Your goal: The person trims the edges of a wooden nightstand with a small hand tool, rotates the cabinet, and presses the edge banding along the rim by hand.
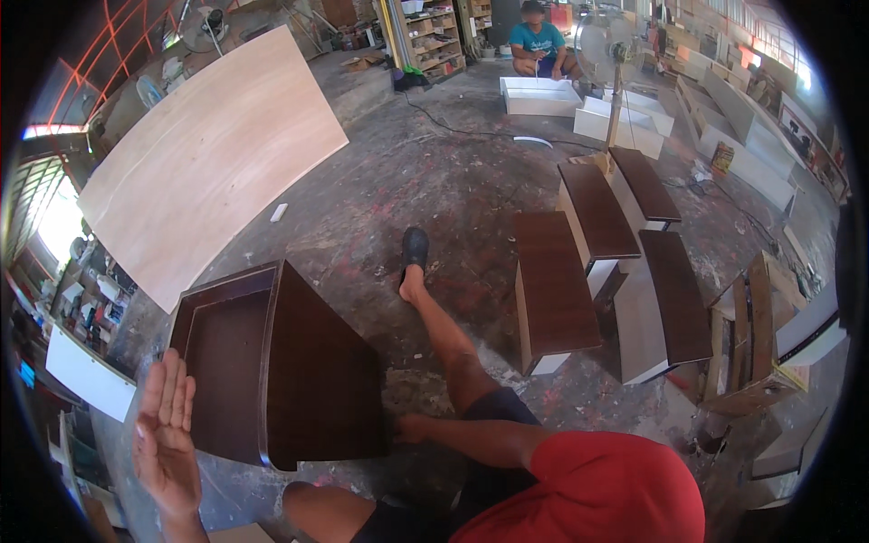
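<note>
A dark brown wooden cabinet (330, 380) with a recessed panel rests on the floor at my left front. My left hand (167, 430) is raised beside its left edge, fingers stretched out and palm showing, holding nothing. At the cabinet's right lower edge is my right hand (414, 428), reaching across from a red sleeve. Its fingers lie in shadow against the cabinet, so their grip is hidden. My leg, with a dark clog (415, 244), stretches out between the cabinet and several drawers.
Several drawers with brown fronts (554, 281) stand at the right, near a wooden crate (751, 335). A large plywood sheet (217, 154) fills the far left. At the back, another person (539, 45) sits behind a white drawer box (540, 97), near a fan (602, 45). A cord (453, 127) crosses the floor.
</note>
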The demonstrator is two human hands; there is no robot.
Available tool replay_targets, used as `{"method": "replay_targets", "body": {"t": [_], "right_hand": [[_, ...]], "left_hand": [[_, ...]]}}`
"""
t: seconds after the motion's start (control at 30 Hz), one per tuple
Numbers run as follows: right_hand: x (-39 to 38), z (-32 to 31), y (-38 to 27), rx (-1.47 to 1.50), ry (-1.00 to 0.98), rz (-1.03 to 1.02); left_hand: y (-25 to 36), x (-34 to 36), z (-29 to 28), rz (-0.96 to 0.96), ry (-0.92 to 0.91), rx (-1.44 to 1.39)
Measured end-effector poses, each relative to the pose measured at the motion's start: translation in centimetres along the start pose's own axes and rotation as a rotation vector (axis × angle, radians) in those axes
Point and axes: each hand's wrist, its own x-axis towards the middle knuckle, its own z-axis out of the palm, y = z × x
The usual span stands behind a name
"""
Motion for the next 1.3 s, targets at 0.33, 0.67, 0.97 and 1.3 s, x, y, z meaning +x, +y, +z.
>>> {"method": "replay_targets", "body": {"t": [0.33, 0.67, 0.97, 1.3], "right_hand": [[0.5, 1.9, 1.2, -0.015, -0.015, -0.003], [-0.3, -0.2, -0.4, 0.022, -0.048, -0.021], [3.0, 5.3, 4.9, 0.072, 0.154, 0.026], [-2.4, -4.0, -0.2, 0.234, 0.047, 0.166]], "left_hand": [[3.3, -2.1, -1.4, 0.009, 0.024, 0.025], [3.5, 3.2, 3.5, 0.015, -0.041, 0.069], [-1.9, 26.6, 16.9, 0.234, -0.306, -0.141], [-10.1, 39.8, 26.1, 0.148, -0.229, -0.208]]}}
